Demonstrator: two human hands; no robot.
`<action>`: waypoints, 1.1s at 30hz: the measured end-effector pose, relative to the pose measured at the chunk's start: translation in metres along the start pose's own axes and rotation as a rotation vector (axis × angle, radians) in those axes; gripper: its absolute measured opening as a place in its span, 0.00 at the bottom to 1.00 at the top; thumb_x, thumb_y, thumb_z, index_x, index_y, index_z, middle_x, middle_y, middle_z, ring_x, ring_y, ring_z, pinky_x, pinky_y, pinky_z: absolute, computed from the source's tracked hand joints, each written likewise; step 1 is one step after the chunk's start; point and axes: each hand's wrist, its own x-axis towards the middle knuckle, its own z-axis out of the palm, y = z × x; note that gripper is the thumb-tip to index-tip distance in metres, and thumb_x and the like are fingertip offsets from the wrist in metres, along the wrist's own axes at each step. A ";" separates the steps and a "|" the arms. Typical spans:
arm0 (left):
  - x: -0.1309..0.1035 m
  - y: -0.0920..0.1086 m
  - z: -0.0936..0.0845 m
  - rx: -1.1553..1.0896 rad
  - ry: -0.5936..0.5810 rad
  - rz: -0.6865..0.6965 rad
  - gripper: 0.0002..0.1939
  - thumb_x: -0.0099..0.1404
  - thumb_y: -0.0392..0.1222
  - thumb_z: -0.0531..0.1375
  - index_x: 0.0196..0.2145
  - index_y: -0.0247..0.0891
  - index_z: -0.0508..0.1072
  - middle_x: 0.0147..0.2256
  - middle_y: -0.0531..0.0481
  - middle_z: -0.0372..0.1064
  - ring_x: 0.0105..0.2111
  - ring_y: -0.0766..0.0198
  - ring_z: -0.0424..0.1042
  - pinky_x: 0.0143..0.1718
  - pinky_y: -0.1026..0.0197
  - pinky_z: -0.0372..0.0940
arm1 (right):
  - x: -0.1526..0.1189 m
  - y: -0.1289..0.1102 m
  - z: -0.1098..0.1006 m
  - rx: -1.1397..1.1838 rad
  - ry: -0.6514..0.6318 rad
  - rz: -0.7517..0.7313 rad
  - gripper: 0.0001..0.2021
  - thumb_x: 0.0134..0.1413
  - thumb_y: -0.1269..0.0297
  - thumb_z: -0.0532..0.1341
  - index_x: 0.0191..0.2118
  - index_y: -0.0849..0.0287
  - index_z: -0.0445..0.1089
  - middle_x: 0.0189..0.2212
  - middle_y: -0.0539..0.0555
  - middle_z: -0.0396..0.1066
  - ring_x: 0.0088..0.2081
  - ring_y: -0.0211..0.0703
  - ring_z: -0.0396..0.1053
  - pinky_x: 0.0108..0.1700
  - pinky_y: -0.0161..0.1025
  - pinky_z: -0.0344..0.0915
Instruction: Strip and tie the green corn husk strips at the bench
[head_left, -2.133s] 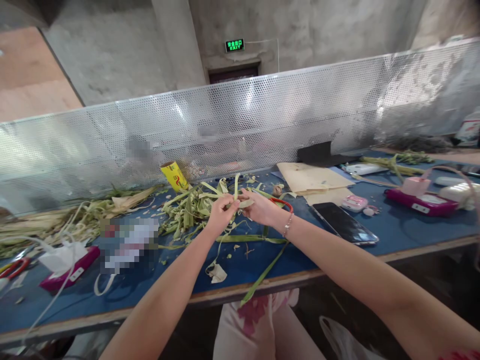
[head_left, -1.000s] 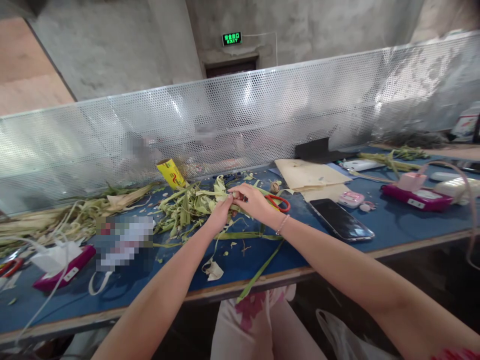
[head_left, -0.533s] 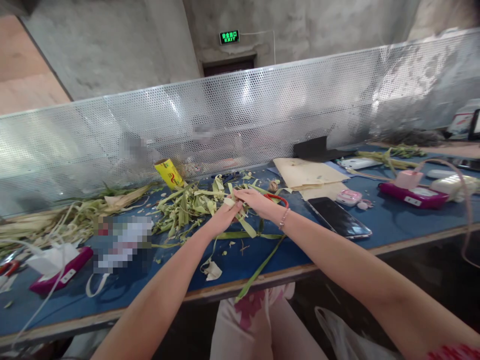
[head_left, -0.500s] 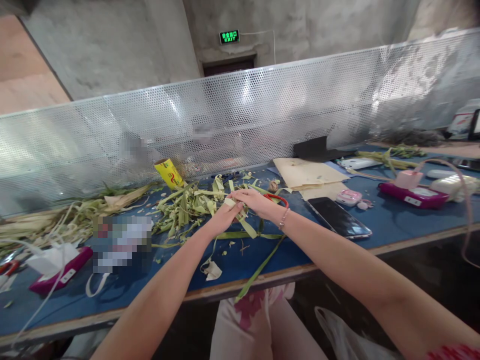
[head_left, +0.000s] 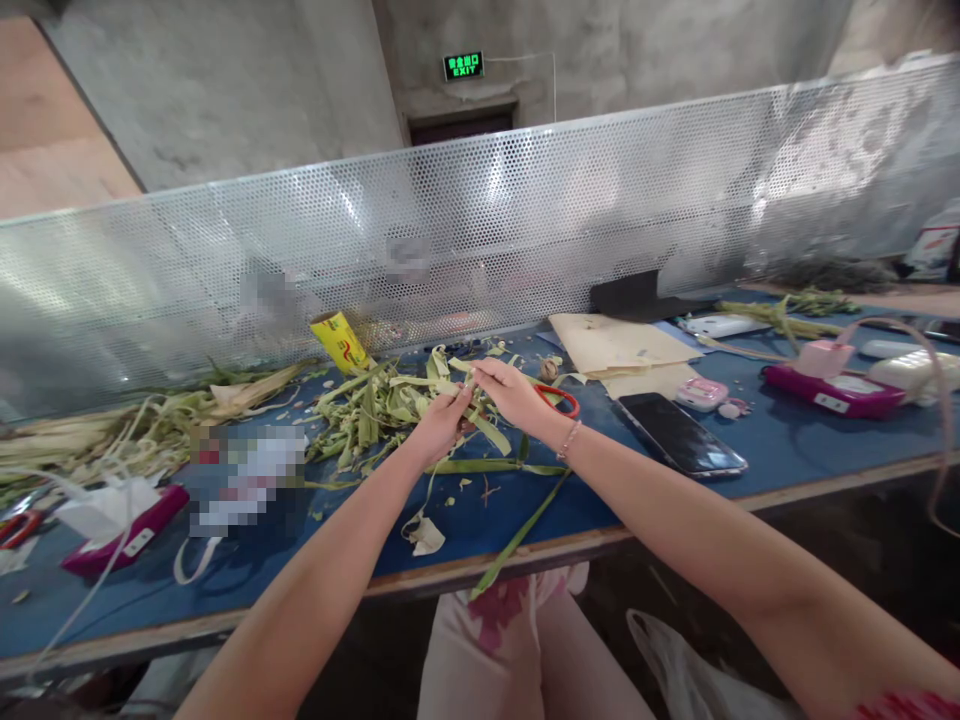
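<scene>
Over the blue table, my left hand [head_left: 439, 428] is closed on a pale green leaf strip [head_left: 491, 433], which looks like corn husk. My right hand [head_left: 511, 392] is beside it, its thumb and fingers pinching the upper end of the same piece. The fingers hide much of what is between them. Just left of my hands lies a heap of cut green strips [head_left: 367, 410]. A red-handled tool [head_left: 559, 401], probably scissors, lies partly behind my right hand. Long green leaves [head_left: 521, 535] lie below my hands, one hanging over the table's front edge.
A yellow tube [head_left: 341, 342] leans near the perforated metal screen [head_left: 525, 225]. On the right are a black phone [head_left: 682, 433], brown paper [head_left: 622, 345] and a purple power strip [head_left: 832, 392]. To the left are another power strip [head_left: 154, 525], cables and dry husks [head_left: 150, 425].
My hands have shifted slightly apart, the left one down and left. The right hand's fingers have risen off the left and now pinch the strip's upper end.
</scene>
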 end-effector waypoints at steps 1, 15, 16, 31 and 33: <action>0.000 0.000 0.000 0.002 -0.006 0.004 0.19 0.49 0.56 0.59 0.25 0.36 0.61 0.17 0.57 0.60 0.15 0.76 0.50 0.18 0.67 0.48 | -0.001 0.000 0.001 -0.001 -0.013 -0.010 0.11 0.52 0.64 0.50 0.29 0.60 0.68 0.29 0.52 0.65 0.35 0.37 0.62 0.39 0.36 0.57; 0.004 -0.001 0.000 -0.171 0.086 -0.054 0.16 0.44 0.47 0.64 0.22 0.34 0.62 0.17 0.58 0.55 0.15 0.77 0.51 0.17 0.69 0.47 | -0.002 0.007 0.004 -0.210 -0.068 -0.026 0.12 0.48 0.59 0.55 0.21 0.59 0.55 0.20 0.47 0.53 0.25 0.34 0.52 0.29 0.34 0.51; 0.004 -0.001 -0.001 -0.187 0.099 -0.060 0.16 0.45 0.47 0.64 0.22 0.35 0.62 0.17 0.58 0.56 0.15 0.76 0.51 0.17 0.69 0.48 | -0.002 0.007 0.004 -0.215 -0.066 -0.025 0.12 0.48 0.59 0.55 0.21 0.58 0.55 0.20 0.46 0.52 0.25 0.34 0.52 0.29 0.34 0.51; 0.005 0.006 -0.007 -0.261 0.135 0.067 0.10 0.42 0.28 0.56 0.25 0.36 0.60 0.18 0.58 0.62 0.18 0.74 0.62 0.24 0.68 0.58 | 0.003 0.012 0.003 -0.107 -0.055 0.029 0.07 0.46 0.63 0.55 0.22 0.59 0.58 0.20 0.46 0.56 0.23 0.33 0.53 0.27 0.33 0.51; 0.005 0.006 -0.007 -0.243 0.149 0.076 0.11 0.44 0.30 0.57 0.26 0.37 0.58 0.18 0.58 0.63 0.19 0.73 0.63 0.25 0.67 0.59 | 0.003 0.014 0.003 -0.055 -0.064 0.037 0.07 0.47 0.63 0.54 0.23 0.59 0.59 0.20 0.46 0.56 0.22 0.33 0.53 0.27 0.33 0.52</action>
